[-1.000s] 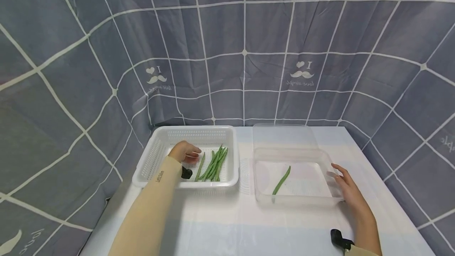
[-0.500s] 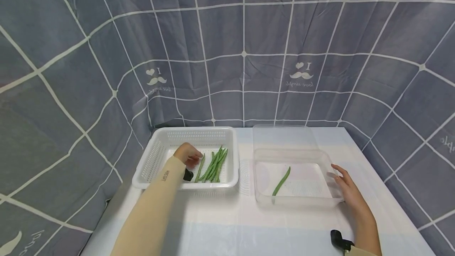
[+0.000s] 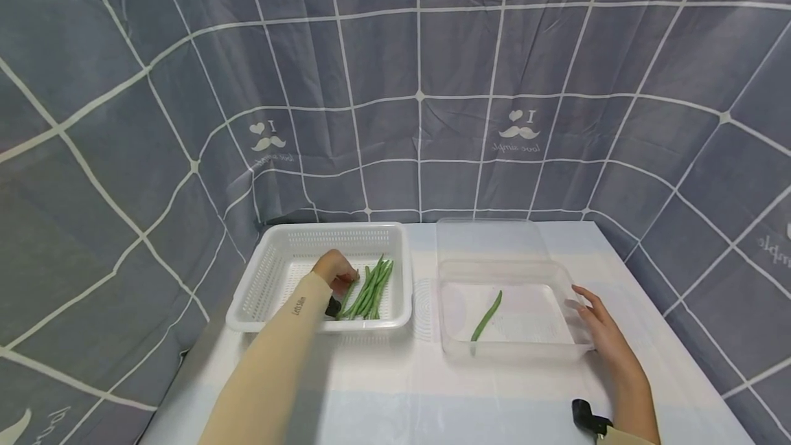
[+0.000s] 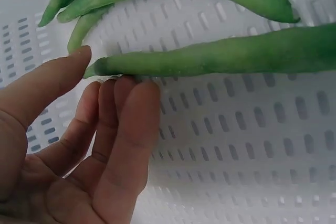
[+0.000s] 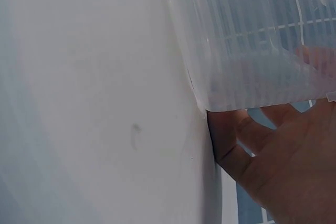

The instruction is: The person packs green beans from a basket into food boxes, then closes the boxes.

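Note:
In the head view my left hand (image 3: 336,270) reaches into the white perforated basket (image 3: 237,318). Its thumb and fingers pinch the pointed end of a single green bean (image 4: 210,59), which lies along the basket floor in the left wrist view. Beside it rests a small bunch of green beans (image 3: 373,288). On the right, my right hand (image 3: 608,332) holds the right side of a clear plastic container (image 3: 525,349), the thumb over the rim and the fingers low outside the wall. One green bean (image 3: 487,314) lies slanted inside this container.
A flat clear lid (image 3: 491,235) lies behind the container on the pale tabletop (image 3: 395,390). Grey checked curtain (image 3: 383,129) encloses the back and both sides of the table.
My left hand has moved slightly right and toward the single bean, and its fingers now pinch the bean's end. My right hand stays at the container.

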`<state>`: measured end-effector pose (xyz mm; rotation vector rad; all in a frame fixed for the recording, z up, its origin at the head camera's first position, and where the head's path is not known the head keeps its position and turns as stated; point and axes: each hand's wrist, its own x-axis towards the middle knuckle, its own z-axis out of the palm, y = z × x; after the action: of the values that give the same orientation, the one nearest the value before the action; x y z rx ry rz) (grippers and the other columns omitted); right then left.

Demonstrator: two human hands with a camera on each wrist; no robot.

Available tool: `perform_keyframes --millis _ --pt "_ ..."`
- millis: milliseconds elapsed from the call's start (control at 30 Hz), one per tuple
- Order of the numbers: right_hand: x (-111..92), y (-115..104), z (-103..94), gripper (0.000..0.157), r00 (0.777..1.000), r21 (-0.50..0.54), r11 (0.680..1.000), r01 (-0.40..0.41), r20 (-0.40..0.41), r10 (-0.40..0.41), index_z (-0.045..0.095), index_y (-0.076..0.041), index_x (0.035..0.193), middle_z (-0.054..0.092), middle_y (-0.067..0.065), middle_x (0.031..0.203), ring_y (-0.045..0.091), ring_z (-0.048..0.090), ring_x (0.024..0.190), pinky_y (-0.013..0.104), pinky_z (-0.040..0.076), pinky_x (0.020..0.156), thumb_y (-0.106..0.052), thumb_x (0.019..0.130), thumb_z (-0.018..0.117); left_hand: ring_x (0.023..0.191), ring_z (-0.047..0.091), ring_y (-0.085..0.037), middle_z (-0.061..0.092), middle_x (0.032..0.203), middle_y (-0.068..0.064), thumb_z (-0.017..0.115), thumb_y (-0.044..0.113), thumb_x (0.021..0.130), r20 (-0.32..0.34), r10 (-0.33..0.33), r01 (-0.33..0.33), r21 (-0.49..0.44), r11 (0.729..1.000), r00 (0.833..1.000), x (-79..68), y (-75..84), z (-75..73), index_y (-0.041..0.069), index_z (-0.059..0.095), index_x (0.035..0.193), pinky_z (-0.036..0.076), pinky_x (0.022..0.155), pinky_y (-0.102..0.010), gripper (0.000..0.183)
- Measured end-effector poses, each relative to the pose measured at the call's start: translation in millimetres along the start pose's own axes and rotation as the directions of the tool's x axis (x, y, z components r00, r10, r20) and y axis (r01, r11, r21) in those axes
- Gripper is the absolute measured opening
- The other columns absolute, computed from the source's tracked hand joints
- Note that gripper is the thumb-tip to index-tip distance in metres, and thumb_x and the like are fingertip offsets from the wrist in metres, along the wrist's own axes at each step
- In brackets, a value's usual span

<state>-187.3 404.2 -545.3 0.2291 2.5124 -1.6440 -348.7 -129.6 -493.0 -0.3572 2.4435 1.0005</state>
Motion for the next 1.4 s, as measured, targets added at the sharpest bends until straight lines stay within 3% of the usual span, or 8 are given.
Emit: perform_keyframes --millis 233,433,533,733,800,1000,1200,1400 --pt "2 -3 2.2 0.061 1.0 -0.008 1.0 -0.01 -0.001 0.01 0.006 -0.017 0.171 0.008 0.032 0.173 0.06 0.015 0.154 0.087 0.021 0.114 -0.038 0.117 0.026 0.06 0.066 -0.015 0.07 0.072 -0.009 0.08 0.005 0.091 -0.044 0.013 -0.01 0.067 0.998 0.999 -4.9 0.8 2.7 -0.006 0.074 0.099 0.066 0.069 -0.03 0.015" --pt "3 -6 2.0 0.062 0.999 -0.009 0.999 -0.036 0.003 0.036 0.004 -0.02 0.172 0.007 0.031 0.173 0.059 0.014 0.156 0.089 0.021 0.115 -0.04 0.117 0.024 0.06 0.069 -0.017 0.077 0.081 -0.016 0.073 0.002 0.088 -0.062 0.036 -0.031 0.069 0.997 0.997 -6.3 1.3 0.8 -0.007 0.074 0.095 0.067 0.068 -0.031 0.012" --pt "4 -6 2.4 0.062 0.999 -0.007 0.999 -0.042 0.006 0.043 0.003 -0.021 0.172 0.007 0.03 0.174 0.058 0.014 0.156 0.088 0.021 0.115 -0.041 0.117 0.023 0.058 0.069 -0.017 0.075 0.077 -0.015 0.068 0.003 0.086 -0.069 0.053 -0.051 0.024 0.998 0.996 -5.6 -1.3 -1.7 -0.003 0.071 0.084 0.066 0.064 -0.03 0.007" --pt "3 -6 4.3 0.062 0.999 -0.012 0.999 -0.032 0.005 0.032 0.004 -0.019 0.171 0.009 0.032 0.172 0.059 0.019 0.154 0.087 0.025 0.113 -0.039 0.117 0.024 0.056 0.055 -0.014 0.054 0.063 -0.003 0.062 0.002 0.086 -0.061 0.052 -0.063 -0.189 0.98 0.997 -0.9 -9.2 -8.4 0.008 0.054 0.068 0.055 0.053 -0.025 0.02" --pt "3 -6 4.5 0.062 1.0 -0.013 0.999 -0.03 0.007 0.03 0.004 -0.019 0.171 0.01 0.032 0.172 0.059 0.019 0.154 0.087 0.025 0.114 -0.039 0.117 0.024 0.057 0.053 -0.012 0.052 0.063 -0.001 0.062 0.001 0.087 -0.064 0.053 -0.069 -0.278 0.958 0.997 1.0 -10.5 -10.8 0.009 0.052 0.07 0.057 0.053 -0.025 0.021" --pt "2 -6 3.2 0.063 0.999 -0.01 0.999 -0.052 0.014 0.052 0.002 -0.021 0.172 0.008 0.03 0.173 0.059 0.016 0.156 0.088 0.022 0.116 -0.043 0.116 0.022 0.061 0.058 -0.008 0.053 0.062 0.003 0.064 0.0 0.09 -0.066 0.08 -0.102 -0.504 0.858 0.995 1.1 -10.1 -21.2 0.008 0.057 0.074 0.064 0.06 -0.024 0.019" --pt "1 -5 1.7 0.063 0.999 -0.01 0.999 -0.051 0.015 0.051 0.002 -0.021 0.172 0.009 0.031 0.173 0.06 0.015 0.156 0.088 0.023 0.115 -0.043 0.117 0.022 0.07 0.065 -0.008 0.061 0.075 0.001 0.062 0.004 0.094 -0.054 0.123 -0.13 -0.613 0.779 0.991 -6.4 -6.3 -36.5 0.003 0.064 0.091 0.067 0.07 -0.025 0.004" --pt "0 -4 1.1 0.062 0.999 -0.01 0.999 -0.052 0.011 0.052 0.002 -0.021 0.172 0.008 0.031 0.173 0.059 0.016 0.156 0.088 0.023 0.115 -0.041 0.117 0.022 0.081 0.069 -0.009 0.069 0.093 -0.002 0.064 0.007 0.101 -0.027 0.199 -0.161 -0.698 0.697 0.98 -16.3 6.0 -43.7 0.005 0.073 0.096 0.067 0.077 -0.024 0.011"
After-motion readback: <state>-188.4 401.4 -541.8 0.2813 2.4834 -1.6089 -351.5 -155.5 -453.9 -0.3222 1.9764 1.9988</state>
